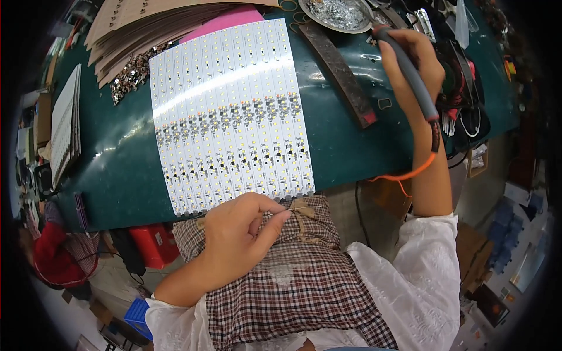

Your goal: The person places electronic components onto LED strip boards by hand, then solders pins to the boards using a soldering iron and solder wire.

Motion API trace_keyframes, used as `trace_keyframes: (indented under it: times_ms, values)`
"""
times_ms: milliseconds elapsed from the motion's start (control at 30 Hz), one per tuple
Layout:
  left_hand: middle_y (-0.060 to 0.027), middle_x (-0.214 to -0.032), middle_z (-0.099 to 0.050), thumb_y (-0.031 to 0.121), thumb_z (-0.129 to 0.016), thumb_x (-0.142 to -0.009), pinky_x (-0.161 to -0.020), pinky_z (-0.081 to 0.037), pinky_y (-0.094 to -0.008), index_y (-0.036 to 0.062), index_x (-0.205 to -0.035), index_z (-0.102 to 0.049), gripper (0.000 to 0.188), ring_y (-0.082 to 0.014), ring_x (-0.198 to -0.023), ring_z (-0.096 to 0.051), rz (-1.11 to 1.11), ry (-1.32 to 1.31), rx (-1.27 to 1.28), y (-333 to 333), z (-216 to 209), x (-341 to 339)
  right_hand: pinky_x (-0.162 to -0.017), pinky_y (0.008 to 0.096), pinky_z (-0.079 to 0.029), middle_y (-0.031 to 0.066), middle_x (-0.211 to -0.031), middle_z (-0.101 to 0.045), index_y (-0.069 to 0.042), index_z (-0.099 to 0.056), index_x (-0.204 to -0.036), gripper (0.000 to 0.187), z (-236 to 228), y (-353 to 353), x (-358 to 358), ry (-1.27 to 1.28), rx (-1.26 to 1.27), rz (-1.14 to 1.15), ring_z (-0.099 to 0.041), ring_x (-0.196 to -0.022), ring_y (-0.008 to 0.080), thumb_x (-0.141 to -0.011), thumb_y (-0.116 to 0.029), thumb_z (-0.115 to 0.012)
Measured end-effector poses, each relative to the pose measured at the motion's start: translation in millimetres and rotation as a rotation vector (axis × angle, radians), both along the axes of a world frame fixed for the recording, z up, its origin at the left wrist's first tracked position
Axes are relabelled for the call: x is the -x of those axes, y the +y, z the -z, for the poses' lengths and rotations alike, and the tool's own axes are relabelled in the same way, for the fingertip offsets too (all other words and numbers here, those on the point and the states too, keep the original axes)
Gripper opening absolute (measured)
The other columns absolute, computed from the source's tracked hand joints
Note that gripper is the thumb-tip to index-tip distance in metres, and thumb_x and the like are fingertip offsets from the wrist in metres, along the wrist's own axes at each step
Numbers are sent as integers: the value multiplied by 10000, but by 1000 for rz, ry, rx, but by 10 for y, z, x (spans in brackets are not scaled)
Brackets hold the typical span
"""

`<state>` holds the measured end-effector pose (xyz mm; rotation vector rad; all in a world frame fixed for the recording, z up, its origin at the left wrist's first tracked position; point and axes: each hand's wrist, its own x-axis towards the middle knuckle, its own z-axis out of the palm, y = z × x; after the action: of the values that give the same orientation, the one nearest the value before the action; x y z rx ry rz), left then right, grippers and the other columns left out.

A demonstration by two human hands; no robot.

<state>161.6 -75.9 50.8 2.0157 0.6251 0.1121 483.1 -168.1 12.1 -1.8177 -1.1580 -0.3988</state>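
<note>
My right hand (418,64) is wrapped around a soldering iron (413,79) with a grey handle and an orange cord. Its tip end points to the metal dish (370,24) of silvery scraps at the back right. Close to the table's front edge, my left hand (243,228) pinches a thin wire (303,207), which looks like solder, between thumb and forefinger. Just beyond that hand lies a white LED circuit board panel (234,140), with rows of small lights and dark components. Its near edge reaches the table's front edge.
Stacked brown sheets (126,35) and a pile of small metal parts (132,73) lie at the back left. A dark metal bar (336,70) rests right of the panel. More white boards (65,126) stand far left. A person in red (61,254) is at the left.
</note>
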Motion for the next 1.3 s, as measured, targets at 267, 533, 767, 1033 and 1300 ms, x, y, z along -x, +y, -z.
trace_keyframes:
  times_ms: [267, 533, 767, 1033, 1300]
  values:
    - [-23, -597, -516, 120, -784, -796, -423, -318, -290, 77, -812, -652, 140, -126, -452, -451, 15, -11, -16, 48, 4, 4, -710, 249, -528, 72, -880, -727, -33, -685, -1008, 200, 140, 187, -81, 197, 106, -23, -681, -772, 121, -833, -103, -752]
    - [-34, -643, -563, 114, -778, -798, -424, -331, -291, 75, -802, -649, 135, -134, -457, -467, 32, -58, -19, 78, 25, -10, -667, 251, -546, 136, -839, -714, 36, -629, -996, 182, 103, 160, -62, 588, -172, -60, -690, -723, 153, -898, -101, -697]
    - [-36, -656, -568, 112, -775, -798, -426, -336, -291, 75, -808, -654, 127, -134, -457, -469, 31, -57, -22, 74, 54, 19, -727, 302, -563, 202, -916, -696, 37, -553, -1021, 264, 243, 232, -218, 1105, -359, -65, -697, -789, 217, -928, -187, -657]
    - [-38, -651, -564, 107, -779, -785, -430, -349, -302, 71, -823, -663, 127, -152, -459, -478, 42, -88, -48, 60, 51, 27, -711, 289, -552, 194, -887, -698, 23, -567, -984, 219, 237, 104, -195, 1140, -388, 0, -690, -769, 201, -921, -172, -644]
    - [-33, -661, -543, 96, -799, -756, -441, -361, -310, 84, -816, -663, 149, -172, -480, -492, 60, -140, -212, 62, 44, 23, -665, 251, -542, 136, -843, -708, 47, -640, -997, 187, 120, 179, -65, 658, -173, -27, -684, -725, 150, -908, -115, -666]
